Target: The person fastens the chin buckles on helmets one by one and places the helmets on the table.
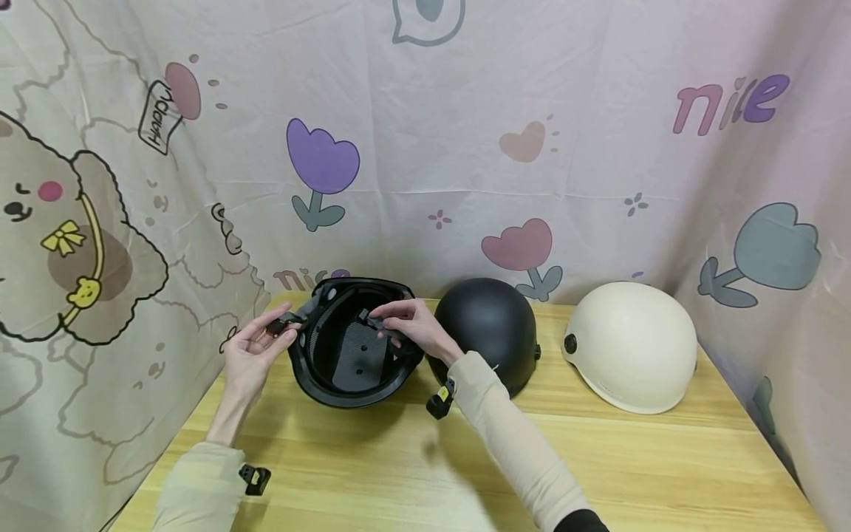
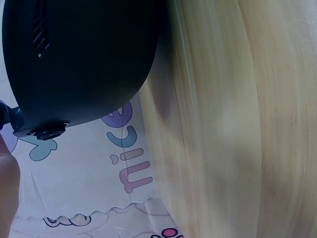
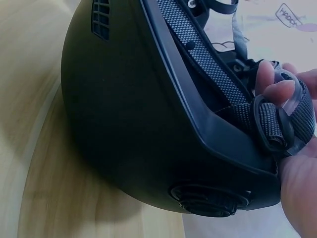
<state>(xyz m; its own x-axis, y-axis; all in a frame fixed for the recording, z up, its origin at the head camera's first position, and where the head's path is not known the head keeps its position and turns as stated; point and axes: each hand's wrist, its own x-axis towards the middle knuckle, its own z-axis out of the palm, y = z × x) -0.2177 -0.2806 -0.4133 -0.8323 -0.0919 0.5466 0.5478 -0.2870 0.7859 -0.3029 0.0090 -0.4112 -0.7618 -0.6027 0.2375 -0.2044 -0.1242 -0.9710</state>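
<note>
Cream sleeves (image 1: 199,480) over worktop (image 1: 372,473) | left hand (image 1: 253,351) pinches black buckle piece (image 1: 282,323) | right hand (image 1: 419,325) grips chin strap (image 3: 270,124) | upturned black helmet (image 1: 362,358) near worktop's far edge, interior exposed, apparently for strap access

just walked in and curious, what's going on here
A person is handling a black helmet whose open inside faces them. The left hand pinches one strap end, the right hand holds another strap; the two are apart. A second black helmet and a cream helmet sit to the right on the table.
</note>
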